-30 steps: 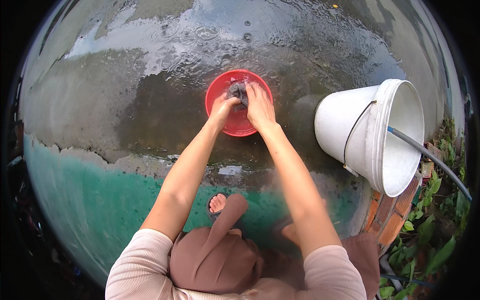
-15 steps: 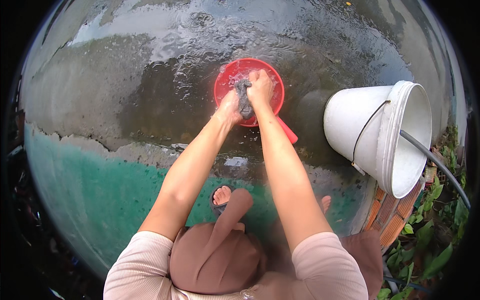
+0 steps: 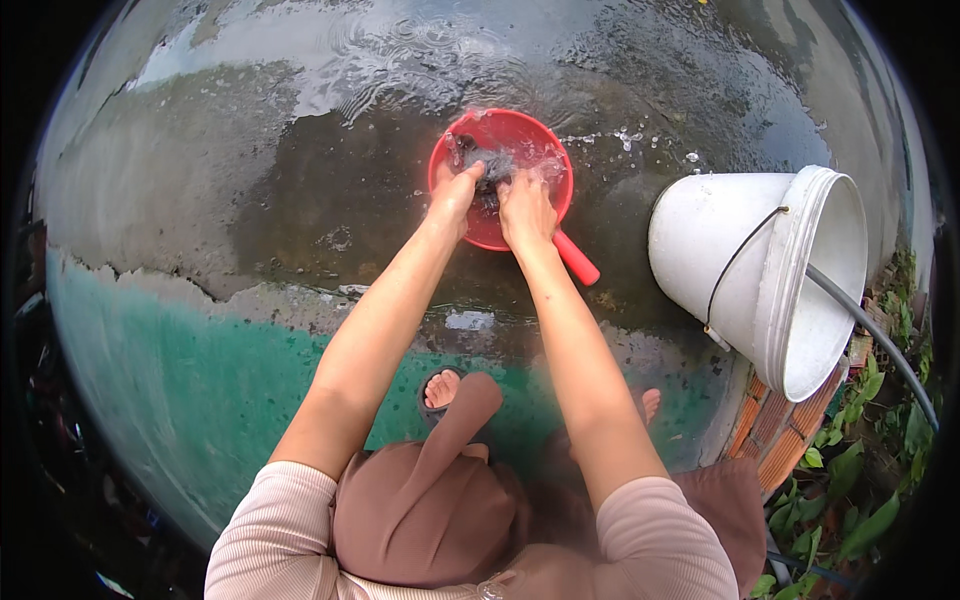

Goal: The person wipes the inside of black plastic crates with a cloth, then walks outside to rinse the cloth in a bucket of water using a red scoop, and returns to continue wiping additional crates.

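A red dipper (image 3: 567, 190) with water in it stands on the wet floor, its handle (image 3: 577, 260) angled toward me and to the right. Inside, a dark grey cloth (image 3: 487, 166) lies bunched in splashing water. My left hand (image 3: 455, 198) grips the cloth from the left, thumb over its edge and the other fingers mostly hidden. On the right side, my right hand (image 3: 528, 210) is closed on the cloth, its fingertips partly covered by the splash. Drops fly out past the dipper's right rim.
A white bucket (image 3: 715, 265) lies tipped to the right, partly over orange bricks (image 3: 780, 430), with a grey hose (image 3: 875, 345) running into its mouth. Green plants (image 3: 860, 500) grow at the lower right. Wet concrete (image 3: 330, 200) meets a green-painted strip (image 3: 200, 380) near my feet.
The cloth, squeezed between my hands above the dipper before, is now down in the water and spread wider. Both hands have lowered into the dipper, and water splashes out rightward.
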`<control>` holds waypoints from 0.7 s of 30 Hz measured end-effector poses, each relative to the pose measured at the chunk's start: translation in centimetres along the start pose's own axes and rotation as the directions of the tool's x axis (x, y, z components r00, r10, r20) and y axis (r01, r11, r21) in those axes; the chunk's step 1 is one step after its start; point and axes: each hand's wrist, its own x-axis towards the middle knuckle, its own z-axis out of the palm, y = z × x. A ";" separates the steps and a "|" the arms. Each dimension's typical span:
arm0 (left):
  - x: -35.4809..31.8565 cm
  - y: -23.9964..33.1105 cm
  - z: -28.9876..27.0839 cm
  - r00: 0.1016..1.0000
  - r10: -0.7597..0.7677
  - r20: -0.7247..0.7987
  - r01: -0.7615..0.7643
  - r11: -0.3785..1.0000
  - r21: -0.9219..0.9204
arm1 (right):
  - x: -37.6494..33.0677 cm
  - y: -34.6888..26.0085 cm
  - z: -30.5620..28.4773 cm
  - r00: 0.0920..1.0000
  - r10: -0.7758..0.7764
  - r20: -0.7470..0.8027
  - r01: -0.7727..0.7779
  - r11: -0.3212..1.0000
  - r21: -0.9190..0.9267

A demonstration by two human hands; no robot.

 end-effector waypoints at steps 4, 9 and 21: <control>-0.7 -0.3 1.0 0.912 -0.350 0.213 0.410 0.797 -0.444 | 0.3 -1.1 -1.5 0.988 0.135 -0.070 -0.099 0.920 0.380; -0.1 -2.0 -2.0 0.689 0.194 0.698 0.430 0.666 -0.610 | -4.2 -8.2 -2.8 0.961 -0.110 -0.254 0.246 0.761 0.600; 3.6 -1.7 -2.0 0.806 -0.065 0.588 0.356 0.847 -0.394 | -0.4 -6.7 -2.0 0.950 0.111 -0.292 0.049 0.870 0.491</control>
